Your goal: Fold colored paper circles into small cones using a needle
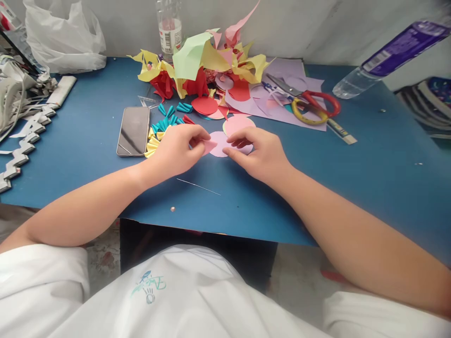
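Note:
Between thumb and fingers, my left hand (183, 148) pinches a small folded pink paper piece (210, 146). My right hand (259, 152) is curled over the right side of a lilac paper circle (220, 144) on the table; whether its fingertips grip anything is hidden. Just behind lies a pink paper circle (239, 126). Beside my left hand are yellow folded pieces (152, 144) and teal folded pieces (163, 124). A thin needle (198, 186) rests on the table in front of my hands.
A phone (133, 131) lies left of the folded pieces. Paper scraps (197, 61) are heaped at the back, with scissors (310, 102) and a cutter (341, 131) to their right. A bottle (391, 58) leans at the back right. A bead (172, 209) sits near the front edge.

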Demonstrator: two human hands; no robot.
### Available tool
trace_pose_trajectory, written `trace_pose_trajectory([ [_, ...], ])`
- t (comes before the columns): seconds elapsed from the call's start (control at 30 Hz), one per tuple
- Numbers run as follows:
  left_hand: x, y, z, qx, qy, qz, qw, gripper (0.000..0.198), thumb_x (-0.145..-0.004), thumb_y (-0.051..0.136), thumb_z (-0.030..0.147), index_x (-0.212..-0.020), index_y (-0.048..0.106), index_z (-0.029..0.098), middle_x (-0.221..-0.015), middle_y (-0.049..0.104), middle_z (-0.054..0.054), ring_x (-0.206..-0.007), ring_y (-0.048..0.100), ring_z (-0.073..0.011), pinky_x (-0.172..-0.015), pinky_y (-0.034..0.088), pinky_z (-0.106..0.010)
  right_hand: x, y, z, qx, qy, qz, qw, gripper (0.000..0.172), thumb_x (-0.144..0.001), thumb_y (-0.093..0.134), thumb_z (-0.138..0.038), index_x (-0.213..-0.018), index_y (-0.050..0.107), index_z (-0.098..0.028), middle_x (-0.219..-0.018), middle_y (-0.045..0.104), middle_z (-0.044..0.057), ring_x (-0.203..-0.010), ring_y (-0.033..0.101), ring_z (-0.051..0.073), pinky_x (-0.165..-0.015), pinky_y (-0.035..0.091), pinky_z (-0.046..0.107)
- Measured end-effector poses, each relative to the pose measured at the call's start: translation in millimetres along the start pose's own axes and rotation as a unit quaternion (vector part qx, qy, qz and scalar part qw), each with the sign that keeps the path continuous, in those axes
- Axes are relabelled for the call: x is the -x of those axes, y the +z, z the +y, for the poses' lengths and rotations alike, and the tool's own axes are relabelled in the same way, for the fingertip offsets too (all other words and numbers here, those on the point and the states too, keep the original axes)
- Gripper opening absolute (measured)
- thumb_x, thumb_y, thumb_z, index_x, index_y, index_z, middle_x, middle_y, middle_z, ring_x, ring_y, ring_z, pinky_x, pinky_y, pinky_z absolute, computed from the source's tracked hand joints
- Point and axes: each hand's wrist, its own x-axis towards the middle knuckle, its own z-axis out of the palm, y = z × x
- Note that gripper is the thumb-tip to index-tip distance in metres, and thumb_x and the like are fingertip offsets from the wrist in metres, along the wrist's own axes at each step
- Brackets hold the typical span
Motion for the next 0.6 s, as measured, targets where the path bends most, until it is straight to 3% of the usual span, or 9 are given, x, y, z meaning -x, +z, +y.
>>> trace_pose_trajectory([
  [0.17,-6.2,0.3,4.4,0.205,-0.152,-0.008,0.967,0.024,-0.085,0.092,0.035,-0.104,0.092,0.020,-0.101,0.089,-0.006,-0.093,0.080,-0.0240,-0.090,0.067,-0.039,3.5,7.0,-10.7,-0.090,-0.021,0.015,0.996,0.030,-0.103,0.097,-0.056,-0.111,0.082,-0.031,-0.099,0.091,0.006,-0.083,0.087,0.031,-0.085,0.077,0.053],
  [0.33,0.9,7.5,13.2,0.323,-0.228,-0.009,0.919,0.023,-0.076,0.101,0.032,-0.093,0.088,0.022,-0.093,0.086,-0.004,-0.092,0.080,-0.0215,-0.092,0.069,-0.037,11.1,17.0,-27.5,-0.158,-0.046,0.002,0.986,0.033,-0.102,0.098,-0.058,-0.106,0.078,-0.031,-0.093,0.090,0.002,-0.076,0.085,0.027,-0.077,0.076,0.046],
  [0.5,6.4,7.4,16.0,0.274,-0.175,-0.048,0.944,0.041,-0.080,0.112,0.053,-0.092,0.089,0.021,-0.093,0.091,-0.008,-0.095,0.086,-0.0272,-0.093,0.071,-0.040,11.5,19.4,-29.8,-0.174,-0.028,-0.009,0.984,0.035,-0.105,0.096,-0.060,-0.100,0.085,-0.027,-0.102,0.094,0.006,-0.086,0.088,0.026,-0.085,0.077,0.042],
  [0.6,8.3,6.6,16.2,0.225,-0.119,-0.050,0.966,0.058,-0.080,0.113,0.072,-0.101,0.096,0.020,-0.107,0.096,-0.012,-0.109,0.091,-0.0347,-0.106,0.074,-0.046,10.6,18.5,-27.4,-0.172,-0.040,-0.019,0.984,0.025,-0.108,0.092,-0.051,-0.103,0.088,-0.026,-0.107,0.095,0.007,-0.090,0.089,0.027,-0.088,0.077,0.042],
])
